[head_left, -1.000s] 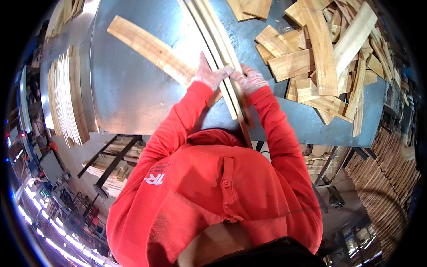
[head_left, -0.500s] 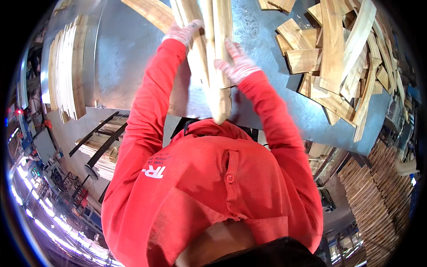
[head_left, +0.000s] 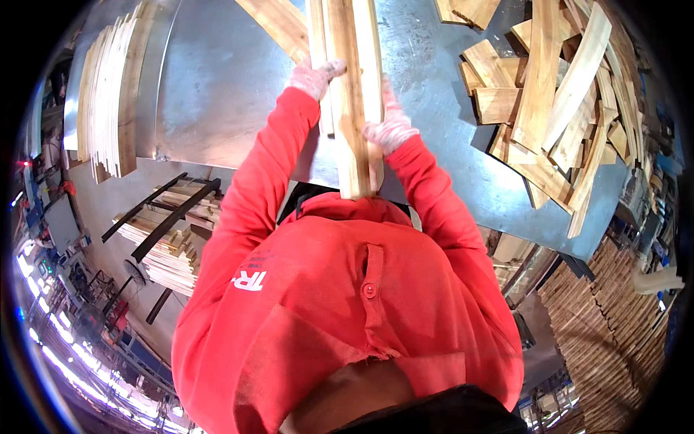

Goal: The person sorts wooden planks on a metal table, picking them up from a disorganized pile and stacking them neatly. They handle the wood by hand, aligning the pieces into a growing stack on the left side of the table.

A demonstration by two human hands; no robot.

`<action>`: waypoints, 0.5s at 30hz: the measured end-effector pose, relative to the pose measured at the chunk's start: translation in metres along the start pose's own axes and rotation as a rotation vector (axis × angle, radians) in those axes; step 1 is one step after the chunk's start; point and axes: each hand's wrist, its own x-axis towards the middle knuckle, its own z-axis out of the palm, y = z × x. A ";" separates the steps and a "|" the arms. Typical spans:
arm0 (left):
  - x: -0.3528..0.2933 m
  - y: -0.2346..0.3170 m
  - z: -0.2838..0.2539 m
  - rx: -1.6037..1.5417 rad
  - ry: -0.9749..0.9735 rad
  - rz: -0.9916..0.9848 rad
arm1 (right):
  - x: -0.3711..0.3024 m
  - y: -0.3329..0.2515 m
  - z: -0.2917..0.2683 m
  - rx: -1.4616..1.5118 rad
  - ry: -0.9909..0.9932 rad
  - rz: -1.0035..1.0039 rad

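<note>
A small bundle of long pale wooden boards (head_left: pixel 348 108) stands between my gloved hands, with its near ends close to my chest. My left hand (head_left: pixel 315 77) is closed on the left side of the bundle, thumb laid across the front. On the opposite side my right hand (head_left: pixel 391 123) presses against the boards, its fingers partly behind them and a little blurred. The boards lie nearly side by side, their near ends at uneven heights. Another board (head_left: pixel 278 27) slants across the metal table (head_left: pixel 224 94) beyond my left hand.
A neat row of upright boards (head_left: pixel 116 90) sits at the table's left edge. To the right lies a loose heap of mixed boards (head_left: pixel 538 101). Below the table are a dark rack with stacked wood (head_left: pixel 163 242) at left and a tall stack of slats (head_left: pixel 600 325) at right.
The bundle's boards have shifted from a slanted, fanned spread to a straighter, tighter set. My left hand has moved slightly right and nearer; my right hand has moved a little nearer too.
</note>
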 end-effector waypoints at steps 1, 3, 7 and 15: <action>-0.024 0.014 -0.004 -0.091 0.060 -0.004 | -0.005 -0.012 0.008 -0.123 -0.003 0.013; -0.032 0.012 -0.025 -0.273 0.110 0.071 | -0.013 -0.047 0.020 -0.260 -0.038 -0.072; -0.067 0.057 -0.089 -0.095 0.334 0.171 | -0.006 -0.113 0.058 -0.326 -0.178 -0.225; -0.035 -0.042 -0.136 0.678 0.334 -0.342 | 0.019 -0.139 0.099 -0.786 -0.515 -0.231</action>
